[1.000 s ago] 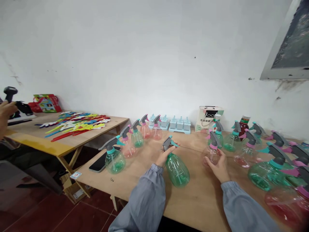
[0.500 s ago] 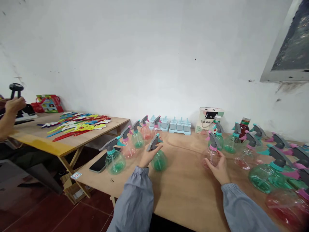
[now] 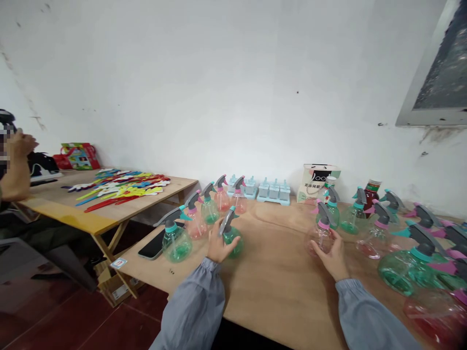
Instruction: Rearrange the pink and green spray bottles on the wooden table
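My left hand [image 3: 220, 245] is wrapped round a green spray bottle [image 3: 233, 237] with a grey trigger, standing upright on the wooden table [image 3: 277, 282] beside a row of other green and pink bottles [image 3: 199, 216]. My right hand [image 3: 332, 257] grips the belly of a pink spray bottle [image 3: 320, 232] near the middle of the table. Both arms wear grey sleeves.
Several more spray bottles [image 3: 408, 253] crowd the right end. A black phone [image 3: 153, 244] lies at the left edge. Blue moulds [image 3: 272, 190], a paper bag [image 3: 316, 181] and a dark jar [image 3: 370, 192] stand by the wall. Another person [image 3: 16, 165] sits at a second table [image 3: 91, 214] with colourful strips.
My left hand carried the green bottle leftward, from lying tilted at mid-table to standing upright beside the row. My right hand stayed on the pink bottle.
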The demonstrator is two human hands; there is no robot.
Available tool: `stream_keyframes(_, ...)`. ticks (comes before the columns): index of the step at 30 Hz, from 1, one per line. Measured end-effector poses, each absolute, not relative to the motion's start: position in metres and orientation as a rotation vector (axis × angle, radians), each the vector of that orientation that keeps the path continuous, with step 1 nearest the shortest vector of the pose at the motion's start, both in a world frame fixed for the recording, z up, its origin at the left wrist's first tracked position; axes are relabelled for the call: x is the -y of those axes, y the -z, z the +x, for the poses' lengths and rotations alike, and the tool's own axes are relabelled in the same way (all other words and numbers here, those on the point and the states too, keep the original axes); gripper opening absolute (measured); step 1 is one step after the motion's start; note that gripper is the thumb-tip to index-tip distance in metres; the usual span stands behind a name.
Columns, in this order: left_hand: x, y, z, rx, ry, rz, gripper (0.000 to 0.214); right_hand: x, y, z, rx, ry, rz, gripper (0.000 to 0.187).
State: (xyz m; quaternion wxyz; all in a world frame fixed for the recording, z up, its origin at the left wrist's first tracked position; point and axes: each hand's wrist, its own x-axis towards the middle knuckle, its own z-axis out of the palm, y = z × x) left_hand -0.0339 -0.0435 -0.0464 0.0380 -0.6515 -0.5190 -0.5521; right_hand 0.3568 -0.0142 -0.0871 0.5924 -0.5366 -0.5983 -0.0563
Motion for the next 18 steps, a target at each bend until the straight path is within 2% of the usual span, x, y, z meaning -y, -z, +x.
stream_keyframes(5, 0.043, 0.055, -0.031, 1.838, 1.377, -1.917, 0.056, 0.015, 0.086, 0.357, 1.390, 0.131, -1.260, 0.086)
stream_keyframes(9, 0.032, 0.054, -0.031, 1.996, 1.379, -1.879, 0.049, 0.014, 0.086, 0.357, 1.397, 0.137, -1.241, 0.085)
stream_keyframes(18, -0.031, 0.022, -0.031, 2.181, 1.462, -1.679, 0.054, 0.018, 0.087, 0.350, 1.423, 0.113, -1.230, 0.090)
